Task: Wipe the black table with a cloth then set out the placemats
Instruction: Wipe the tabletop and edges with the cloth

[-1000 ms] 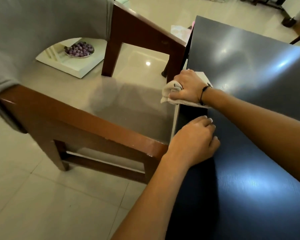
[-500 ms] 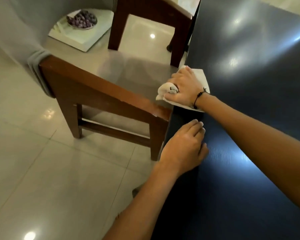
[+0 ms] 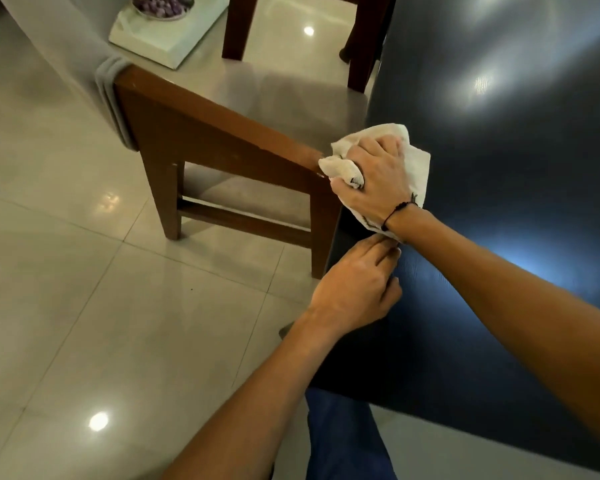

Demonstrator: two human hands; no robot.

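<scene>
We note a wooden chair [image 3: 222, 133] standing just beside the left edge of the black table [image 3: 499, 168], its brown seat rail and front leg close against that edge where the wiping is taking place; a grey fabric cover [image 3: 111, 95] hangs over the chair back. Behind the chair, on the pale glossy floor tiles [image 3: 84, 306], we see a white tray-like base [image 3: 167, 39] carrying a shallow bowl of purple round pieces [image 3: 161, 3]; what they are we cannot tell. The tiles reflect round ceiling lights. The tabletop is dark, smooth and reflective, with a faint wood-grain texture showing near the hands and bright light patches toward the far side. The cloth [image 3: 414, 161] is white, soft and crumpled, lying on the left edge of the table, with a bunched fold hanging off toward the chair. Our right hand [image 3: 374, 178] presses down on it, fingers curled round the bunched fold, a dark cord bracelet [image 3: 397, 211] at the wrist. Our left hand [image 3: 357, 289] rests on the same edge, nearer to us, just beside the right wrist, fingers relaxed and gently bent, holding nothing. A blue trouser leg [image 3: 343, 441] shows below the near edge of the table. We find no readable writing, labels or brand marks. No placemats are in view.
</scene>
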